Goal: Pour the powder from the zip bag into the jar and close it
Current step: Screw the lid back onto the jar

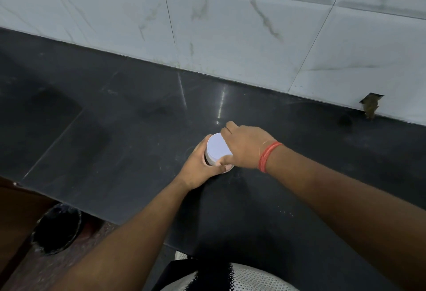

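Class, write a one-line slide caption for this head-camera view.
Left hand steadies the jar on the dark counter while right hand grips its white lid.

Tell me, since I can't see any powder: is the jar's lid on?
On: the white lid covers the jar, right hand gripping it.

Both hands [221, 154] around a white-lidded jar [217, 150] on dark counter [115, 117].
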